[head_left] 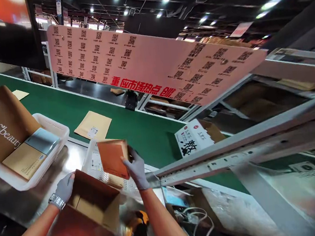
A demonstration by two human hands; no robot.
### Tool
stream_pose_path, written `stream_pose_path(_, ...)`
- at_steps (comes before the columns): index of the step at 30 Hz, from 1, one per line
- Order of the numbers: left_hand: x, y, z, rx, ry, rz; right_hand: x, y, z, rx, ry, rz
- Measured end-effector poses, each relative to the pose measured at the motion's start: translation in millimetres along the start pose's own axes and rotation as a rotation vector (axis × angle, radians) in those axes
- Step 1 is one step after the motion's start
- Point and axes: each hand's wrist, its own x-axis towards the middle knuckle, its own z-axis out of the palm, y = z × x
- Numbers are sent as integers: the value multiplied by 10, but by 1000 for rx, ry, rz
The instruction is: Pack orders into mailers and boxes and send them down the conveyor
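My left hand, in a grey glove, grips the upper left rim of an open cardboard box. Brown cardboard shows inside this box, which is tilted toward me. In my gloved right hand is a flat orange-brown box, held by its right side above the far edge of the open box. Behind both, a white perforated basket is partly hidden; a labelled packet can be seen in it.
At left, a white basket holds a brown "beauty" carton and smaller boxes. A padded envelope lies on the green conveyor. A metal rail slants across the right. Tape rolls lie below my right wrist.
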Motion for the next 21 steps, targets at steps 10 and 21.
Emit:
stream_pose_path(10,95,-86,39,-156,-86,1,-1449,-532,653,-481,-699,-209)
stream_pose_path(21,63,-12,30,44,-98,34,-726,82,401,-113,-45,24)
